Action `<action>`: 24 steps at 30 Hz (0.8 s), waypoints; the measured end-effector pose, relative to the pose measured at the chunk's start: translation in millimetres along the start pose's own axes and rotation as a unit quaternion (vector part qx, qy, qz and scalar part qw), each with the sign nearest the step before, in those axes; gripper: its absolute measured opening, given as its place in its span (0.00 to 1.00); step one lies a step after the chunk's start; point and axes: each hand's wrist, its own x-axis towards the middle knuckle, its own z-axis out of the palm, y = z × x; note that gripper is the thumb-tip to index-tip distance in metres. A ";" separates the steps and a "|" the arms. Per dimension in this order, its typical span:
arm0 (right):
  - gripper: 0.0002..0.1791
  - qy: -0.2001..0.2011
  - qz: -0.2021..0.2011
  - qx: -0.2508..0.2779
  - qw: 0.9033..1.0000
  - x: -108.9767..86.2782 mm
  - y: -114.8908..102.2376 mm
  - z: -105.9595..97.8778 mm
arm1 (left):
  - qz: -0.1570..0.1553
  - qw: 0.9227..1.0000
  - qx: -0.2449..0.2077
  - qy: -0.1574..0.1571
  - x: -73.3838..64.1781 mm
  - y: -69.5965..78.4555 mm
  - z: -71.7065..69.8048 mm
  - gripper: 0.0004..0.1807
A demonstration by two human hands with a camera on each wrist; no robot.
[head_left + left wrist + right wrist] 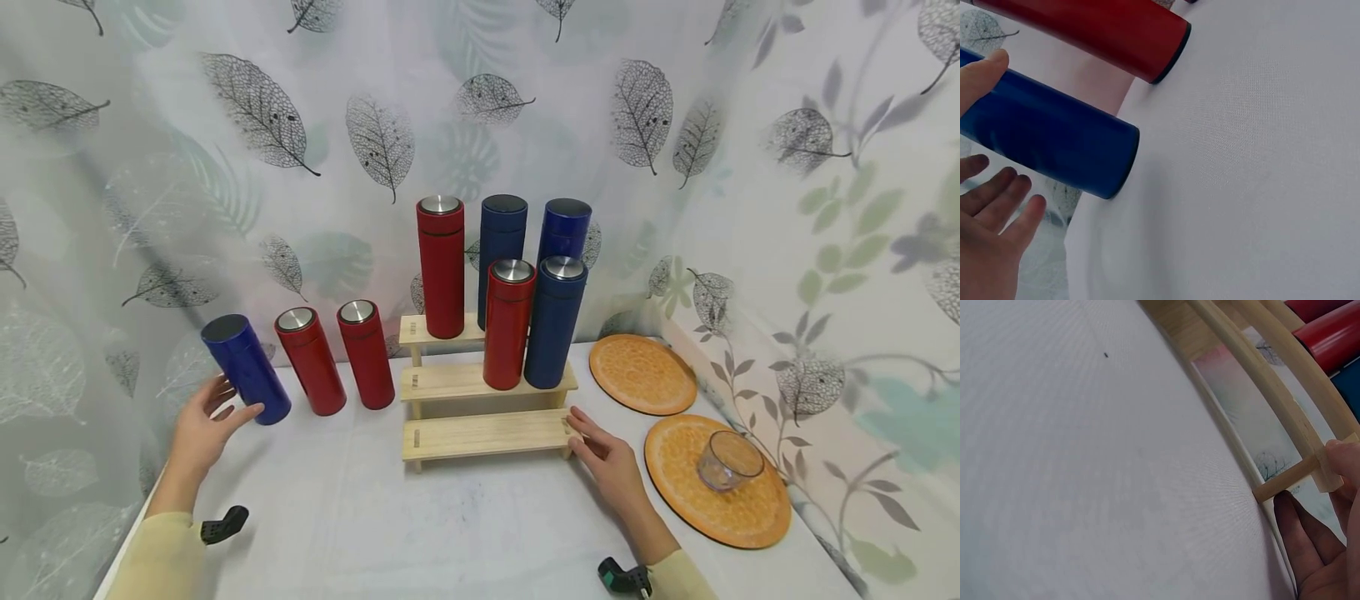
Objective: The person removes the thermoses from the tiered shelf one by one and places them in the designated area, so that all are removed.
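At the far left stands a blue thermos bottle (246,368). My left hand (206,425) is around its left and near side, thumb in front of the bottle. In the left wrist view the fingers (1007,200) are spread, with a gap between them and the blue bottle (1054,134). My right hand (611,462) grips the right end of the lowest step of a three-step wooden rack (487,435). In the right wrist view the thumb rests on the rack's end (1325,469) and the fingers lie by its leg.
Two red bottles (311,361) (366,354) stand beside the blue one. Several red and blue bottles (510,325) stand on the rack's upper steps. On the right lie two round orange mats (643,375) (675,475), the nearer bearing a clear glass (729,461). A leaf-patterned curtain (525,150) hangs behind.
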 end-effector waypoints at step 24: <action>0.24 -0.001 0.013 -0.008 1.000 -1.5 -0.3 0.3 | 0.132 0.990 -0.033 0.038 -46.5 105.3 10.6 0.39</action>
